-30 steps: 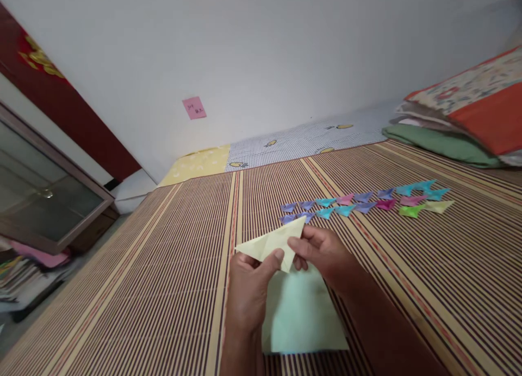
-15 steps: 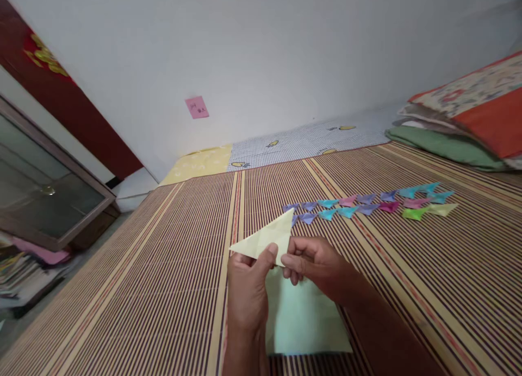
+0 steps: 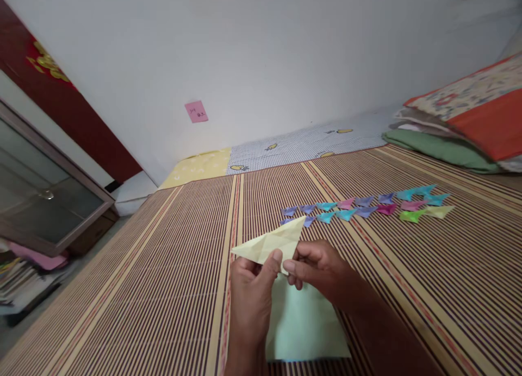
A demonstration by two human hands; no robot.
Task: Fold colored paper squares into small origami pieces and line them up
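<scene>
A folded pale yellow paper (image 3: 271, 242) is held up between both hands, its long points reaching left and up to the right. My left hand (image 3: 255, 289) pinches its lower left part, thumb on the front face. At the lower right corner, my right hand (image 3: 316, 267) grips the paper between thumb and fingers. Below them a pale green sheet (image 3: 305, 327) lies flat on the striped mat. Beyond the hands, two rows of small folded paper shapes (image 3: 346, 214) in blue, purple, pink, green and yellow rest on the mat.
The striped mat (image 3: 163, 278) spreads under everything. Folded bedding (image 3: 489, 125) is piled at the right. A pink note (image 3: 196, 111) is on the wall. At the left are a glass-fronted cabinet (image 3: 49, 185) and stacked papers (image 3: 26, 281).
The yellow paper's upper point has shifted right and slightly down, and its folds look different. Both hands have moved slightly right and down, still gripping it.
</scene>
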